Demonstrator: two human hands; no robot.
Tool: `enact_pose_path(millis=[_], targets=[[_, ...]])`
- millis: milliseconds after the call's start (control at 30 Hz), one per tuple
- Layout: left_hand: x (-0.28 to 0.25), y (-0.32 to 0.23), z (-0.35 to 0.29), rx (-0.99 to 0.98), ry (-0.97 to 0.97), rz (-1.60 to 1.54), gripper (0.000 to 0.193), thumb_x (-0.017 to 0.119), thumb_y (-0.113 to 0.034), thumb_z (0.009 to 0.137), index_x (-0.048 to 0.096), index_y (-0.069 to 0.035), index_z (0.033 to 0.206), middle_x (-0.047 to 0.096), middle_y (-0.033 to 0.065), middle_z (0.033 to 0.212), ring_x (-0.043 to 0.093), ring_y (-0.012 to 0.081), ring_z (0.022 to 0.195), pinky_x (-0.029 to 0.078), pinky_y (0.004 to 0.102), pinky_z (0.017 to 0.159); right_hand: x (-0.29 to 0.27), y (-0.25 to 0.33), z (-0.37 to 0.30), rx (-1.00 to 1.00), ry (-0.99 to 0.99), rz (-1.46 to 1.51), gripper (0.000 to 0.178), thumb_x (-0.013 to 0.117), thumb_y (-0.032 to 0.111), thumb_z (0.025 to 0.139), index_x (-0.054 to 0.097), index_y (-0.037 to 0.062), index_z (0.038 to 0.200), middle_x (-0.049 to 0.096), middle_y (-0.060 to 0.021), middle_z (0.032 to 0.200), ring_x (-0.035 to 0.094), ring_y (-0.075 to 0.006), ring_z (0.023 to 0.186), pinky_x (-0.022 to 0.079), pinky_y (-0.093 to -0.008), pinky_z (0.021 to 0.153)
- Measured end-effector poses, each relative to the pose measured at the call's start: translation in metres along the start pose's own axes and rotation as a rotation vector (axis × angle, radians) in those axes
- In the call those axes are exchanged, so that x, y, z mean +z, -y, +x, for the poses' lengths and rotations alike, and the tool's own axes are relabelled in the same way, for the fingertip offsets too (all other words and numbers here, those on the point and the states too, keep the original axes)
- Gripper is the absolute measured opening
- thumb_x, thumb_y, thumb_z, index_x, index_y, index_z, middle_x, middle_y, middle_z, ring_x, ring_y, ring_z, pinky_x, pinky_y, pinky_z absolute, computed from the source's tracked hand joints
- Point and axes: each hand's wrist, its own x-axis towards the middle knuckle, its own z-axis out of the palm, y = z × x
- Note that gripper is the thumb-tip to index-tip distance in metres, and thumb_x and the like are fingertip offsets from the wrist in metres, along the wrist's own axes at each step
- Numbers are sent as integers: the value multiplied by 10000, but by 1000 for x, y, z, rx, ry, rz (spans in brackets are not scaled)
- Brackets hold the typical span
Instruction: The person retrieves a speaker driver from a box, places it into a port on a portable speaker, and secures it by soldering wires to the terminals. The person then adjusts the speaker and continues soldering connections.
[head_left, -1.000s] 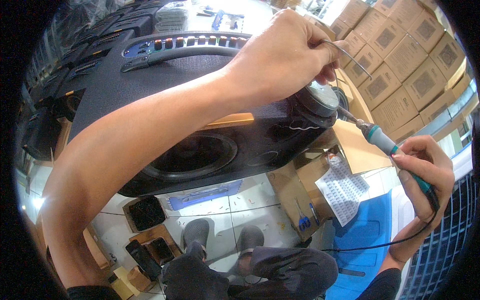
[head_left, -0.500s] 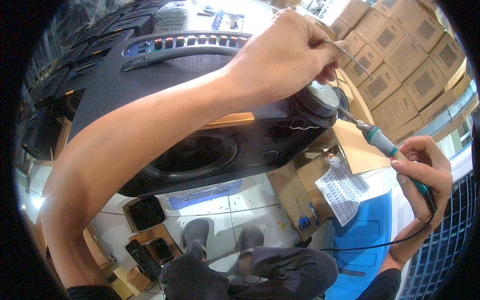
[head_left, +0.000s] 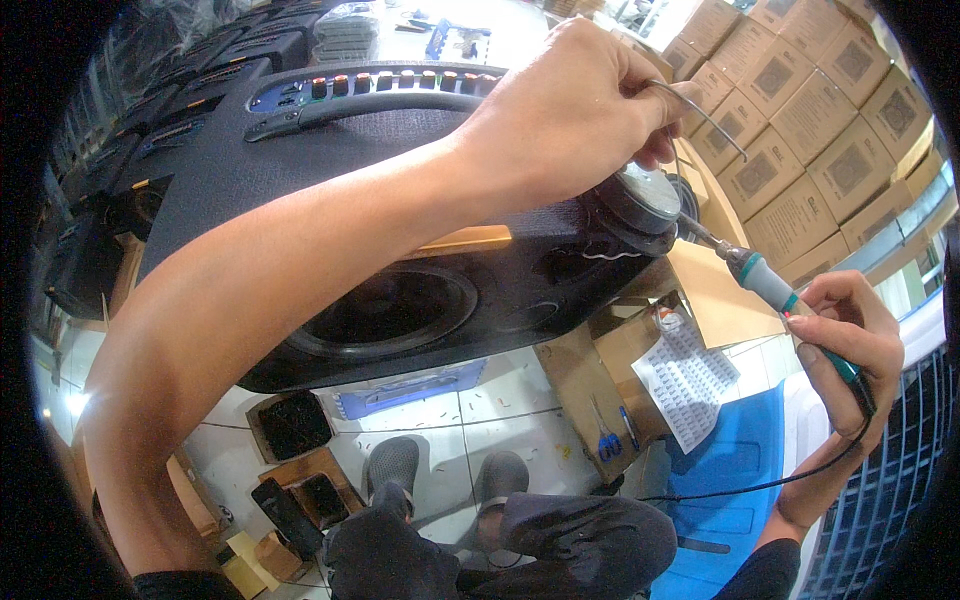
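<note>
My left hand (head_left: pixel 585 115) reaches across a black speaker cabinet (head_left: pixel 350 185) and pinches a thin grey wire (head_left: pixel 720 128) that curves out to the right. Below those fingers, a small round speaker driver (head_left: pixel 640 198) rests at the cabinet's right end, its grey magnet facing up. In my right hand (head_left: pixel 850 335) is a soldering iron (head_left: pixel 762 278) with a grey and teal handle, gripped like a pen. Its metal shaft points up and left to the driver's edge; whether the tip touches cannot be made out. A woofer (head_left: pixel 390 308) shows on the cabinet's front.
Stacked cardboard boxes (head_left: pixel 785 150) fill the far right, and more black cabinets (head_left: pixel 250 50) stand far left. Scissors (head_left: pixel 607 440) and a blue pen (head_left: pixel 629 428) lie on cardboard beside a printed sheet (head_left: pixel 685 385). The iron's black cord (head_left: pixel 740 492) crosses a blue plastic surface (head_left: pixel 725 440).
Almost nothing differs. Both hands keep their grips, and the wire and the iron sit only a few pixels further right and down.
</note>
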Motion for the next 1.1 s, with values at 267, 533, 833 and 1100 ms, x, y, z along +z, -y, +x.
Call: enact_pose_path(millis=[267,533,833,1100], targets=[[0,0,1,-33,-14,-36,366,610,-303,1018,712,48,1000,730,114,841,718,162,736,574,271,669,1,-1,-1,8,-39,8,315,697,-15,720,760,39,1024,648,-172,973,638,-203,760,487,-276,680],[-4,-6,1,-151,-91,-124,372,603,-294,1011,711,62,991,735,137,862,728,179,753,590,280,697,1,-2,-8,44,-87,-18,286,699,-28,741,744,11,1020,666,-171,963,647,-218,797,494,-295,705],[-7,-10,3,-187,-114,-127,366,574,-250,1030,696,94,1003,731,153,870,725,192,735,592,285,684,24,-17,-34,195,-330,212,248,678,11,836,710,-47,1076,667,-170,965,668,-230,781,534,-316,723],[-11,-15,2,-302,-114,-84,323,548,-239,1044,636,59,1132,714,181,1019,729,247,888,625,356,789,115,-15,-81,439,-1000,852,368,585,139,966,620,-135,1210,691,-222,932,676,-268,727,593,-385,618]])
